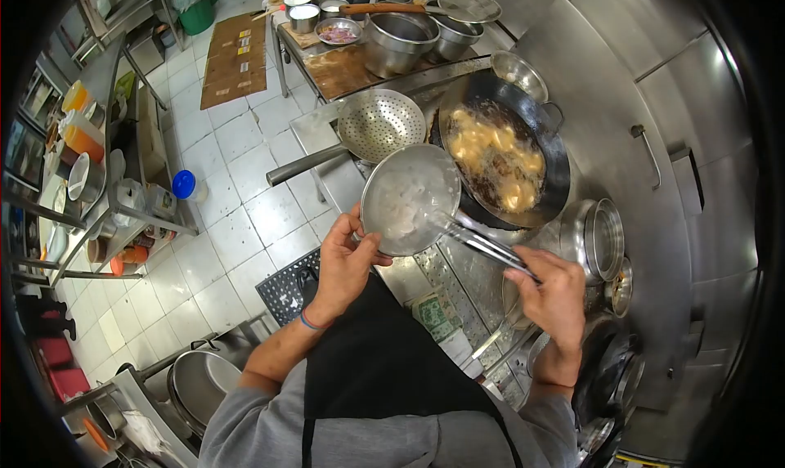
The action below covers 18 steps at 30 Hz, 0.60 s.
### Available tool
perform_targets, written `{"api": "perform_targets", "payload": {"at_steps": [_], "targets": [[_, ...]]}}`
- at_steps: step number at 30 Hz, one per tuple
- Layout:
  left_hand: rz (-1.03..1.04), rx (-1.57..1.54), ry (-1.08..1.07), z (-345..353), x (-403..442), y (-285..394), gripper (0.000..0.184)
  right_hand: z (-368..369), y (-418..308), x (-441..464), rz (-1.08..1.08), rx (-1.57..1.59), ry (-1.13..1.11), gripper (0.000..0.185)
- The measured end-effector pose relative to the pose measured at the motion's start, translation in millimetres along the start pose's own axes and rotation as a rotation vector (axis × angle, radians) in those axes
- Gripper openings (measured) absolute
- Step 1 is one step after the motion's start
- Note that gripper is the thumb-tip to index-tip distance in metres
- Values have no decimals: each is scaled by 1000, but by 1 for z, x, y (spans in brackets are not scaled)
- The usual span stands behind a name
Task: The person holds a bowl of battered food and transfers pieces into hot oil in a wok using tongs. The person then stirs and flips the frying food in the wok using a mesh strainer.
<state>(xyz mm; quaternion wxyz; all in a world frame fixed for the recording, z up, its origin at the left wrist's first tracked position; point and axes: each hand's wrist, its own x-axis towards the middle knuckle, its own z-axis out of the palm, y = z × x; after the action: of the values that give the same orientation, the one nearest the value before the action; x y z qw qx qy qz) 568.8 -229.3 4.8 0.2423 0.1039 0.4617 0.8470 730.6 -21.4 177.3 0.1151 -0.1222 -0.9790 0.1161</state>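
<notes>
My left hand grips the lower left rim of a metal bowl that has a little whitish residue inside. In my right hand is a pair of metal tongs, whose far end reaches into the bowl. Just beyond, a dark wok holds bubbling oil with golden pieces frying in it. A perforated ladle with a long handle lies behind the bowl, at the left of the wok.
A prep table at the back carries metal pots, a dish of chopped pink food and a wooden-handled strainer. Steel pans stand at the right. Shelving lines the left, and a blue-lidded tub is beside it.
</notes>
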Motion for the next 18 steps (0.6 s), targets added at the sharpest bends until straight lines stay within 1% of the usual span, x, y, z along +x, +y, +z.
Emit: {"api": "perform_targets", "payload": {"at_steps": [3,4,7,10,13,14,17,18], "targets": [[25,3,-15,6,0,3,15,14,-6,1,57,-51,-109,29],[31,2,-22,7,0,3,15,20,-2,0,30,-17,-88,27],[37,4,-40,8,0,2,15,20,-2,-1,52,51,-91,26],[17,11,-45,6,3,-3,16,9,2,-5,-13,82,28,24],[5,32,-19,0,3,-11,16,-11,5,-9,97,112,127,25],[-3,47,-6,-2,4,-13,16,-17,8,-9,120,129,203,26],[-43,38,35,-5,3,-16,15,-33,15,-1,209,29,327,26],[-59,26,49,-5,3,-16,15,-30,28,0,215,-21,383,25]]}}
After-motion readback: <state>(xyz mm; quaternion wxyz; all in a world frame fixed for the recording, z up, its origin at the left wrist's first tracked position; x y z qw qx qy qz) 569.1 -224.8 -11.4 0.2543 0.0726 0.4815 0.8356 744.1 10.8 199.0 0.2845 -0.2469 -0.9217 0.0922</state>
